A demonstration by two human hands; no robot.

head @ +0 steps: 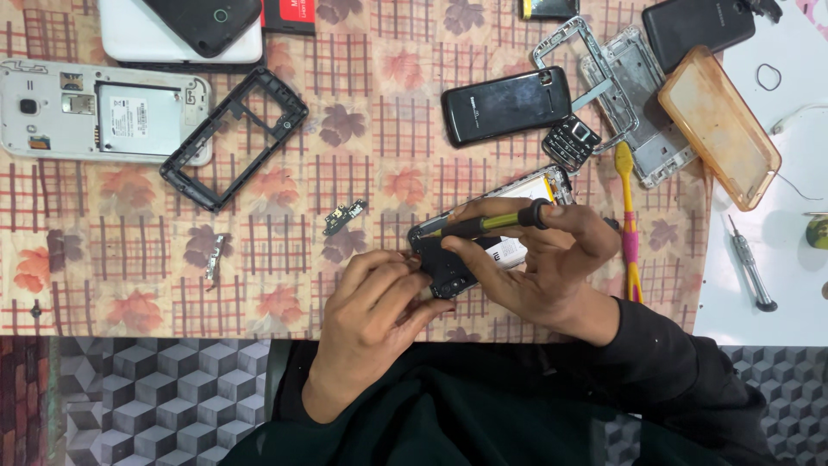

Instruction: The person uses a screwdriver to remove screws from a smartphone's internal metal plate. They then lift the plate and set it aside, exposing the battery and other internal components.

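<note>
Bare tablecloth (285, 285) lay open left of the left hand (371, 302). A small circuit board (345, 217) and a black phone frame (233, 138) stood beyond. A toothbrush (628, 216) crowded the right hand (552, 259).

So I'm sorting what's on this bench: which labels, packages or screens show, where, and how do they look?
Opened phone, under both hands: white label on its battery.
White phone, back off, far left: pale rectangular battery label with small dark print.
Black phone, top centre: dark, glossy, unlit face.
Red and black package, top edge: only a corner shows.
Right hand holds a screwdriver; left hand steadies the phone.
</note>
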